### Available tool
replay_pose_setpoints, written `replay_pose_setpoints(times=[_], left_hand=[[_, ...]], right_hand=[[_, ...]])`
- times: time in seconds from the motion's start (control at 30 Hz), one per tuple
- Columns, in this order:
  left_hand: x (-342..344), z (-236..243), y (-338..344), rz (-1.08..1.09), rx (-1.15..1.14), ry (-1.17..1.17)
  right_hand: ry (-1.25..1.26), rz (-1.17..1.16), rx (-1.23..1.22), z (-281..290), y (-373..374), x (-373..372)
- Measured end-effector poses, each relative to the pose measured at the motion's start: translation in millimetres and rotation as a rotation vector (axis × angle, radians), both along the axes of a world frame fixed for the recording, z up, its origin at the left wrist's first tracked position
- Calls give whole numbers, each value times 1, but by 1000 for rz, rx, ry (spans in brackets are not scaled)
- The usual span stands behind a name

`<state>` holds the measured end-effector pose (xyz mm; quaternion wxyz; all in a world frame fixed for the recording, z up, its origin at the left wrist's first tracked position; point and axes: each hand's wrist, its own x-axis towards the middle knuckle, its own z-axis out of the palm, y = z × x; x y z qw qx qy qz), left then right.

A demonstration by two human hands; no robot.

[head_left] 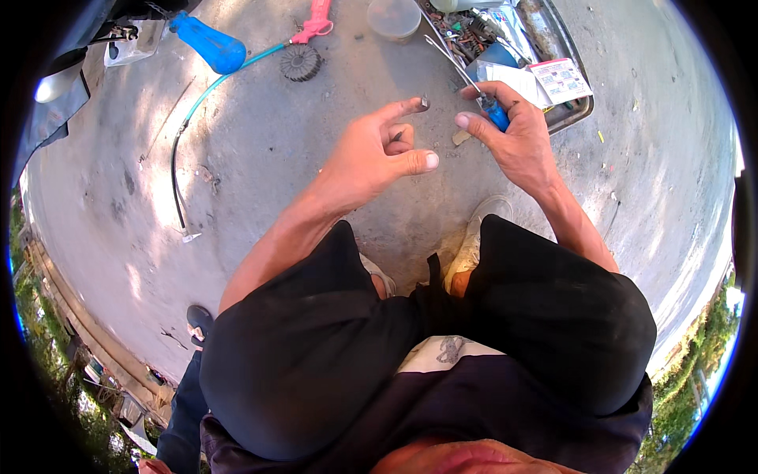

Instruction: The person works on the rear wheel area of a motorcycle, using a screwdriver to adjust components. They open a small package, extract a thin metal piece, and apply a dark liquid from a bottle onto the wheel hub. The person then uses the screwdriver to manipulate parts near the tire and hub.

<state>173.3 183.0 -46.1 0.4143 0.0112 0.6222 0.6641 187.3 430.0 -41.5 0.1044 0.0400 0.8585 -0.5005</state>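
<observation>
My left hand (383, 146) is raised above the concrete ground, thumb and index finger apart, other fingers curled. At the index fingertip is a small grey bit (424, 103), too small to make out. My right hand (513, 146) grips a blue-handled screwdriver (495, 113) beside a metal tray (582, 107); thin metal shafts point up-left from it. The tray holds small mixed parts (458, 31), paper packets and a card box (560, 79). A clear round tub (393, 20) stands left of the tray.
A large blue-handled tool (209, 43), a hose with a pink nozzle (312, 22) and a dark ribbed round part (300, 63) lie ahead-left. A dark vehicle part (63, 103) is at far left. Another person's sandalled foot (199, 320) is at lower left, beside my knee.
</observation>
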Motion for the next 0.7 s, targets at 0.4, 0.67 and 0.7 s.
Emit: replay_pose_setpoints(times=[0.4,0.67,0.7], left_hand=[[14,-1,24,-33,13,59],[-9,-13,-9,192,0,40],[-11,-21,-13,223,1,23]], right_hand=[[-187,93,-275,2,-27,16],[-350,-213,-726,-5,-2,8],[-376,-215,-724,-5,-1,10]])
